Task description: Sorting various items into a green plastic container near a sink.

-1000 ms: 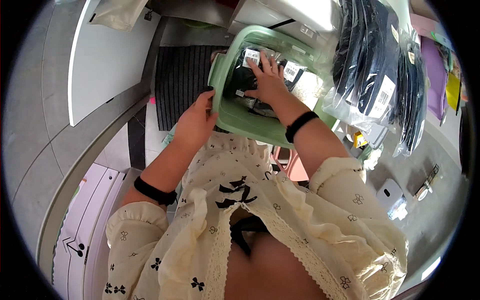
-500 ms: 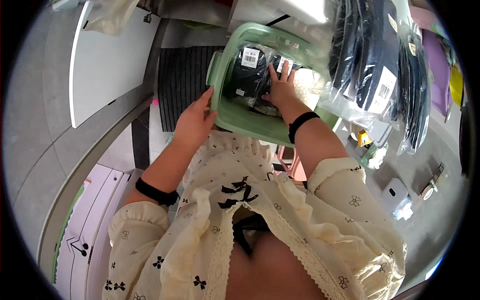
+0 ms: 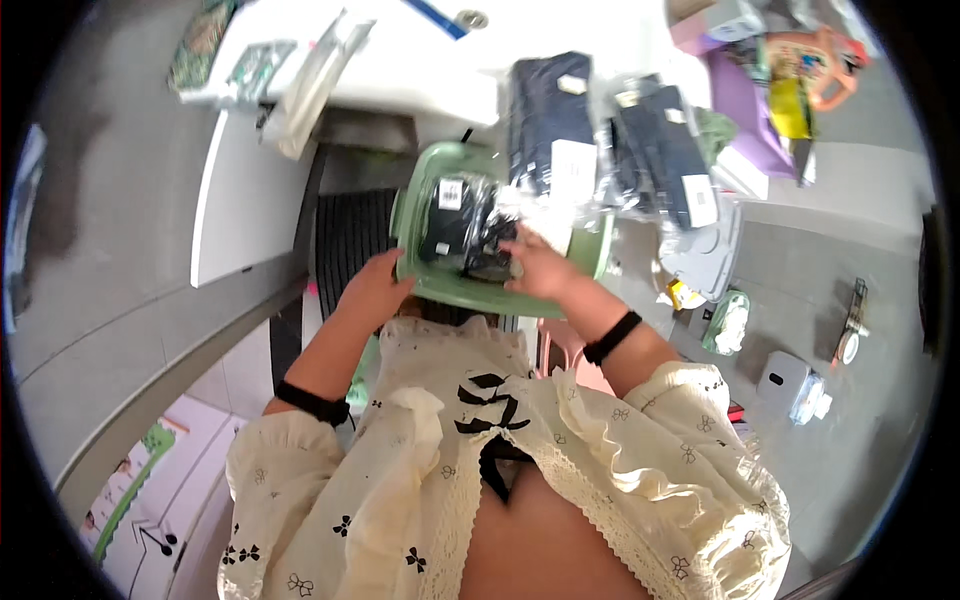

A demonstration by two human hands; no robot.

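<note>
In front of me stands a green plastic bin. My left hand grips its near left corner, thumb and fingers at the rim. Inside lies a dark folded item in transparent plastic with a white label. Beside it is a second dark plastic-wrapped package, partly covered. Over that package's right side reaches my right hand, fingers apart and touching the wrapping; I see nothing held in it. A black band sits on each of my forearms.
Bagged dark garments overhang the bin from the white table, with another bagged stack to their right. A white panel stands left of the bin. At right, a grey lid-like piece and a white box are on the floor.
The view has shifted, showing more tabletop. My right hand has drawn back from the package's label toward the near side, fingers still spread. My left hand stays at the bin's corner.
</note>
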